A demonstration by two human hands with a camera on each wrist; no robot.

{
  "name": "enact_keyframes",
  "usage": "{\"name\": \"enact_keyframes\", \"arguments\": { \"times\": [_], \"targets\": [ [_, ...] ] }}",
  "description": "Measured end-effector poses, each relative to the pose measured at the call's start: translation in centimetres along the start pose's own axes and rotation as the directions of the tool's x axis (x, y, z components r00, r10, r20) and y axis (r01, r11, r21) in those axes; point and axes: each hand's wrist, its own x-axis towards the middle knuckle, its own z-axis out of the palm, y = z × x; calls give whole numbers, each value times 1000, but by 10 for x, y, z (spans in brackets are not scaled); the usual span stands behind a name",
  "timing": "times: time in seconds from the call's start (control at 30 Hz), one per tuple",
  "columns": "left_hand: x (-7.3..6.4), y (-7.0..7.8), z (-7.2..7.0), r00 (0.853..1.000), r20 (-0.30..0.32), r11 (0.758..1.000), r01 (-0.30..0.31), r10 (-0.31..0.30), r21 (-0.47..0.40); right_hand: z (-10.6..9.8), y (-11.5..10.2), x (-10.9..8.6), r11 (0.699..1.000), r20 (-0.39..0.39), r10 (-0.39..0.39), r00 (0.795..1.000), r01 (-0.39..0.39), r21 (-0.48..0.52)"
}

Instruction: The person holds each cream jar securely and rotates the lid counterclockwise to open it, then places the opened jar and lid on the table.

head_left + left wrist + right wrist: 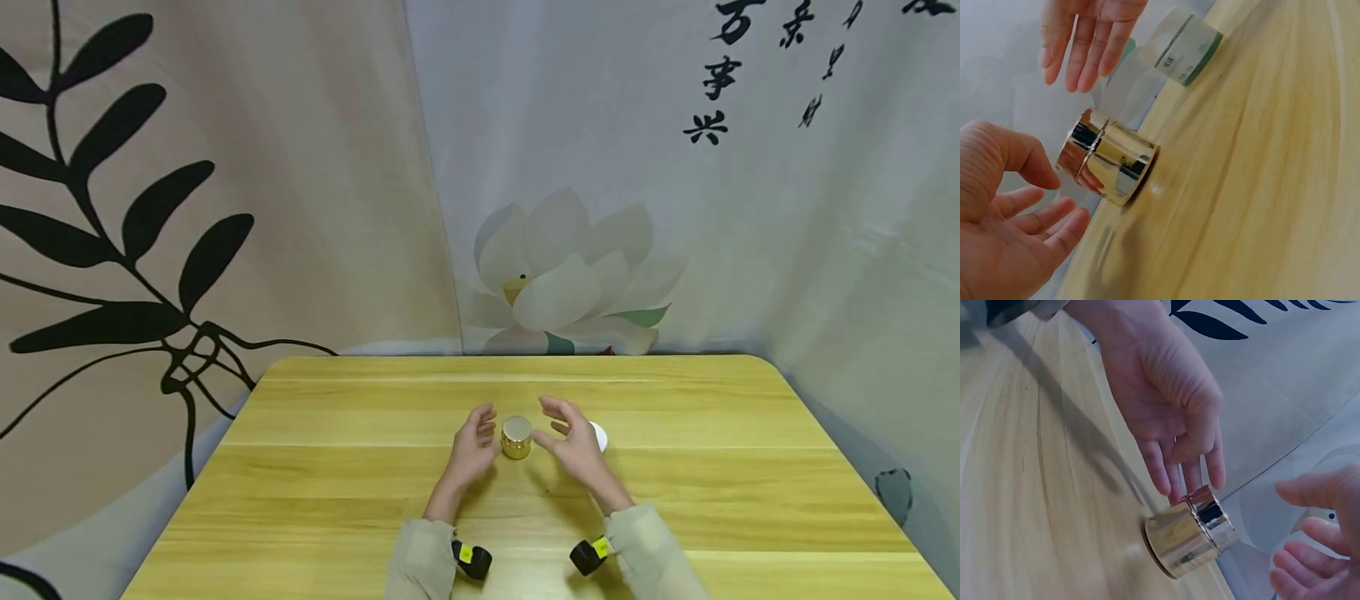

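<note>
A gold cosmetic jar (pixel 516 438) with a shiny lid stands upright on the wooden table, between the two hands. To its left is my left hand (pixel 474 450), fingers loosely bent and holding nothing. My right hand (pixel 573 446) is on the other side, thumb and fingers spread apart around air. In the left wrist view the gold jar (pixel 1113 156) shows its mirror-like lid and body, with a gap between it and the left fingers. A white jar (pixel 598 437) with a green band stands behind the right hand, which partly hides it.
The light wooden table (pixel 337 483) stretches out on both sides, its far edge against a printed cloth backdrop (pixel 315 167) with leaves, a lotus and dark characters. Black wrist devices (pixel 472 560) with yellow labels sit below both hands.
</note>
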Motion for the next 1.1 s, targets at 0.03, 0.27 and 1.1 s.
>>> {"name": "enact_keyframes", "arguments": {
  "times": [0.03,0.27,1.1],
  "targets": [
    [2,-4,1,1000,0,1000,-1,1,2,0,0,0,1000,4,10,1000,-10,17],
    [11,-29,8,1000,-1,998,-16,16,67,3,-2,1,994,16,21,1000,-23,103],
    [22,-34,19,997,54,941,-68,53,331,1,-12,-2,992,11,24,1000,-25,127]
  ]
}}
